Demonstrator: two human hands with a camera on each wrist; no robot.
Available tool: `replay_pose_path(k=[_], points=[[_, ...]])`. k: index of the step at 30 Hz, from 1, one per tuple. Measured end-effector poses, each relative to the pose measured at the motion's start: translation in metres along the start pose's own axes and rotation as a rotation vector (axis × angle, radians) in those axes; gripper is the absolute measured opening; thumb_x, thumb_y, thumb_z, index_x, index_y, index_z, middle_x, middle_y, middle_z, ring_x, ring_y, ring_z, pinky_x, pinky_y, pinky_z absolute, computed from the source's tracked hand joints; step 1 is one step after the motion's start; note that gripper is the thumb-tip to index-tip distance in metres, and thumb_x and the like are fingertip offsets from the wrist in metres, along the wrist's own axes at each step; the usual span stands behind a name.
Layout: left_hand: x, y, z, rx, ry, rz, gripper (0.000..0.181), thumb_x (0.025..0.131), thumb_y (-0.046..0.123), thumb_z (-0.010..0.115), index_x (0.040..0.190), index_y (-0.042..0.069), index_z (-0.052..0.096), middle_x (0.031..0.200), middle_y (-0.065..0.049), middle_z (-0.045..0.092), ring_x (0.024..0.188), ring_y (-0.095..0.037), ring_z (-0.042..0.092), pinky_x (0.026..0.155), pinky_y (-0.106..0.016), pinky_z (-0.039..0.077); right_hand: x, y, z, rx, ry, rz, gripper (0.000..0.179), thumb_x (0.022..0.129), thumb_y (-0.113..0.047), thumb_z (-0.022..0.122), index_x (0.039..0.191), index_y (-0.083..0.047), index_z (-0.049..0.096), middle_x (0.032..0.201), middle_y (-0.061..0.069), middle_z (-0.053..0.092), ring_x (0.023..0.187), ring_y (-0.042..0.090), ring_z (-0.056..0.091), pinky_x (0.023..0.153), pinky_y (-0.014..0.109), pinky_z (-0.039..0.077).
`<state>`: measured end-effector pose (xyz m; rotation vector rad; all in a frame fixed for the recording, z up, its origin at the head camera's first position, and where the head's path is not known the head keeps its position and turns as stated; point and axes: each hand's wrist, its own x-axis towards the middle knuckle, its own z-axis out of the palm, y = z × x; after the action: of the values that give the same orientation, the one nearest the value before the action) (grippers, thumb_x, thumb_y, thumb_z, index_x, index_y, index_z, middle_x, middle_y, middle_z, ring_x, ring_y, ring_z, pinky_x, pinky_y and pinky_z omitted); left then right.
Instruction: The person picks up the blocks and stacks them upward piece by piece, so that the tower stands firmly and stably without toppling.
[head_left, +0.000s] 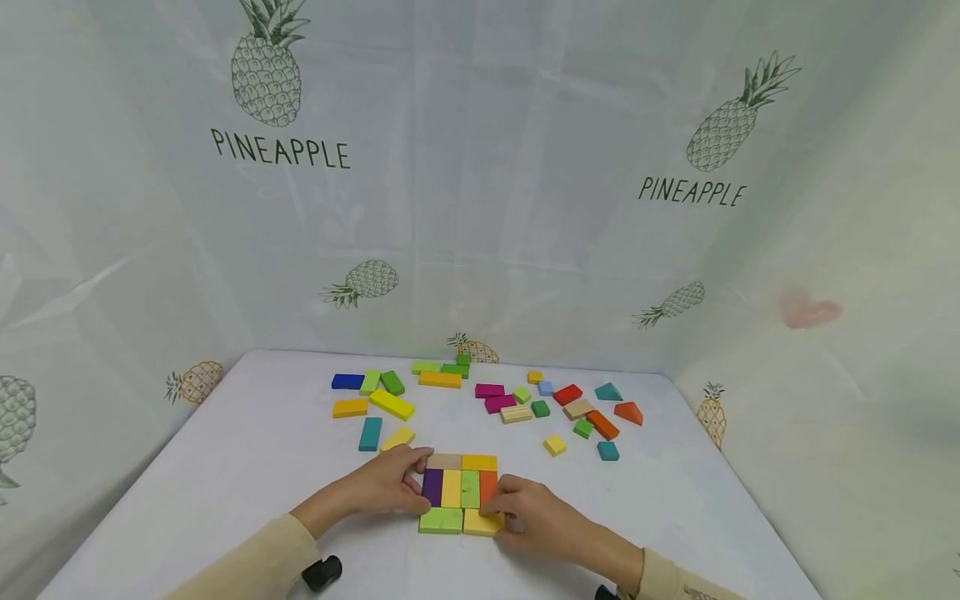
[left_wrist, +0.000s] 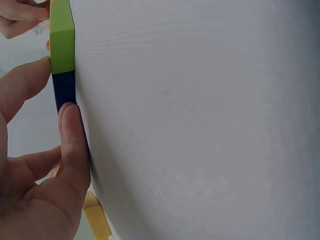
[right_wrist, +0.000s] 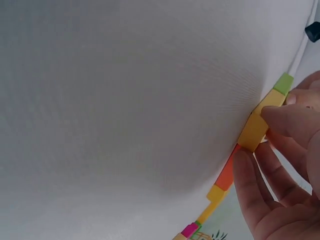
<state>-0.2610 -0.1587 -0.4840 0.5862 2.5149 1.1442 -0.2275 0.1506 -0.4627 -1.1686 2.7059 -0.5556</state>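
Note:
Flat wooden blocks lie edge to edge in a compact rectangle on the white table. At its left side is my left hand (head_left: 392,483), fingers touching the dark purple block (head_left: 432,487) and reaching the beige block (head_left: 444,461). Below the purple block lies a light green block (head_left: 441,521). My right hand (head_left: 536,517) pinches the yellow block (right_wrist: 254,131) at the near right corner. An orange-red block (head_left: 488,487) stands just beyond it. Between the side blocks are a yellow block (head_left: 451,488) and a light green one (head_left: 469,489); an orange-yellow block (head_left: 480,462) forms the far right corner.
Loose blocks lie farther back: a teal block (head_left: 371,434) and yellow block (head_left: 392,404) at left, a magenta block (head_left: 500,403) near the middle, and a red triangular block (head_left: 628,412) at right. A pineapple-print curtain (head_left: 480,208) hangs behind the table (head_left: 225,467).

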Motion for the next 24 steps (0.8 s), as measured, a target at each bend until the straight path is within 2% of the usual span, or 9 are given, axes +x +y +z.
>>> replay_pose_path(k=[7, 14, 24], points=[[0.0002, 0.0003, 0.0005, 0.001, 0.003, -0.001, 0.088, 0.084, 0.03, 0.092, 0.156, 0.004, 0.049, 0.117, -0.001, 0.056, 0.094, -0.013, 0.062, 0.08, -0.021, 0.057, 0.0018, 0.001, 0.0024, -0.038, 0.021, -0.036, 0.029, 0.092, -0.016, 0.085, 0.121, -0.021, 0.081, 0.105, -0.012, 0.064, 0.088, -0.002, 0.056, 0.082, 0.012, 0.054], [-0.0004, 0.0021, 0.0004, 0.004, 0.002, -0.003, 0.087, 0.085, 0.029, 0.091, 0.156, 0.004, 0.049, 0.116, 0.0, 0.056, 0.095, -0.013, 0.062, 0.081, -0.021, 0.057, 0.0036, 0.0007, 0.0038, -0.086, 0.022, -0.035, 0.03, 0.092, -0.018, 0.086, 0.121, -0.023, 0.082, 0.103, -0.013, 0.064, 0.09, -0.002, 0.057, 0.086, 0.013, 0.055], [-0.0017, 0.0025, 0.0001, -0.002, -0.004, -0.015, 0.088, 0.085, 0.03, 0.091, 0.157, 0.006, 0.048, 0.117, 0.0, 0.056, 0.095, -0.013, 0.061, 0.083, -0.024, 0.057, 0.0044, 0.0021, 0.0058, -0.089, 0.024, -0.038, 0.031, 0.092, -0.019, 0.086, 0.122, -0.024, 0.081, 0.104, -0.013, 0.064, 0.092, -0.003, 0.056, 0.086, 0.014, 0.055]])
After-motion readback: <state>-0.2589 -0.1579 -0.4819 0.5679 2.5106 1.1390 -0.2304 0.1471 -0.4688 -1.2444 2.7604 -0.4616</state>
